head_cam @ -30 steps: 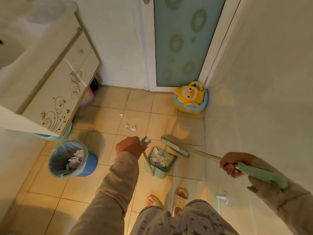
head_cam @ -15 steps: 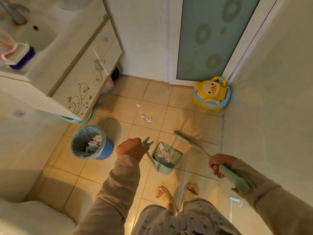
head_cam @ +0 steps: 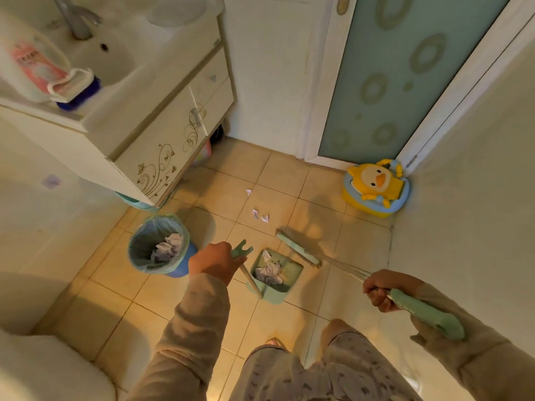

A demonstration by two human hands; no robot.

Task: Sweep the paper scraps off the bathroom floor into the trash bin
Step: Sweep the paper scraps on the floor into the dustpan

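My left hand grips the top of a green long-handled dustpan that holds crumpled paper and stands on the tiled floor. My right hand holds the green handle of a broom, whose head rests on the floor just right of the dustpan. Three white paper scraps lie on the tiles beyond the broom head. A blue trash bin with a green liner and paper inside stands left of my left hand.
A sink cabinet juts out at the upper left. A yellow duck potty sits in the far right corner by the frosted door. The wall runs close along the right. My legs and feet are at the bottom.
The view has tilted and shifted, bringing the sink top and bottles into sight. The hands, dustpan and broom keep nearly the same pose; the broom head sits a little closer to the dustpan.
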